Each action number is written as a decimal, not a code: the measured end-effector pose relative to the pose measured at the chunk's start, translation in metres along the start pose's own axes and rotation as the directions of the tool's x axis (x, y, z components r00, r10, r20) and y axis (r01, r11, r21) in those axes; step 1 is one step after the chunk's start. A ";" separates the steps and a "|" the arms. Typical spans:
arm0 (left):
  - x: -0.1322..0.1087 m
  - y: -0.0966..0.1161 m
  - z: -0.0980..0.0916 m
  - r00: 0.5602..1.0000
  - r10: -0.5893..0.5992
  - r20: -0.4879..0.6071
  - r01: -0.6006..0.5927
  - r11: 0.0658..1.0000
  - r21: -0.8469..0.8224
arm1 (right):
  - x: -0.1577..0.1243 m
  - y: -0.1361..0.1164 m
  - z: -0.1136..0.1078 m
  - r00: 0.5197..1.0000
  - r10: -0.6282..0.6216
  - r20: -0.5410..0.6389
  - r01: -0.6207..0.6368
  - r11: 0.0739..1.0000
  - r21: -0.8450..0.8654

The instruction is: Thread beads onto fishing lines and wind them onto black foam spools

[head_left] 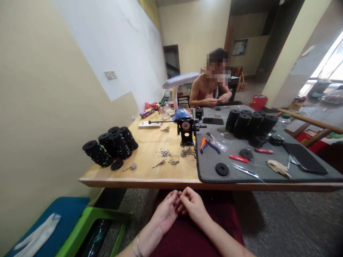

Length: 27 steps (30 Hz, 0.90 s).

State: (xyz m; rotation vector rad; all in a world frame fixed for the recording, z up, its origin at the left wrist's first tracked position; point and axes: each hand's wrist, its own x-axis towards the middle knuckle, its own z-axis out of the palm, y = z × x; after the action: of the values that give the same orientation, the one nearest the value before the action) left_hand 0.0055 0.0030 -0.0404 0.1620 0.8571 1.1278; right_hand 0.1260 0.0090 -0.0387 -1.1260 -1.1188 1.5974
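Note:
My left hand (166, 211) and my right hand (193, 206) meet over my lap, just below the table's front edge. The fingertips of both are pinched together, with a tiny dark reddish speck (178, 193) between them, too small to name. On the table beyond lie a pile of small coloured beads (165, 153), a pile of small metal pieces (187, 152) and a feathery tuft (160, 163). Behind these stands a black hand-cranked winding machine (187, 130).
Stacked black spools (97, 154) stand at left, more spools (242, 123) at right. The grey mat (211, 171) holds pliers (210, 145), scissors (248, 171) and a phone (213, 121). A desk lamp (183, 78) rises mid-table. Across sits another person (205, 89). A green stool (80, 228) is lower left.

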 end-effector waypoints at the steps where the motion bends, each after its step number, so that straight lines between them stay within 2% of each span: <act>1: 0.000 0.000 0.001 1.000 -0.001 0.002 0.001 1.000 0.005 | 0.000 -0.001 0.000 1.000 -0.002 0.001 0.002 1.000 0.004; 20: -0.004 0.001 0.006 1.000 0.012 -0.020 -0.012 1.000 0.017 | -0.002 -0.005 0.001 1.000 0.003 -0.011 -0.003 1.000 0.020; 27: -0.006 0.002 0.009 1.000 0.011 0.009 -0.011 0.999 0.034 | -0.002 -0.003 0.000 1.000 -0.005 -0.016 0.006 1.000 0.018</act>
State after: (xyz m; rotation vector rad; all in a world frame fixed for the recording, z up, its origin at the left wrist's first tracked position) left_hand 0.0090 0.0014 -0.0298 0.2002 0.8687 1.1227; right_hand 0.1266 0.0080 -0.0356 -1.1207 -1.0940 1.5888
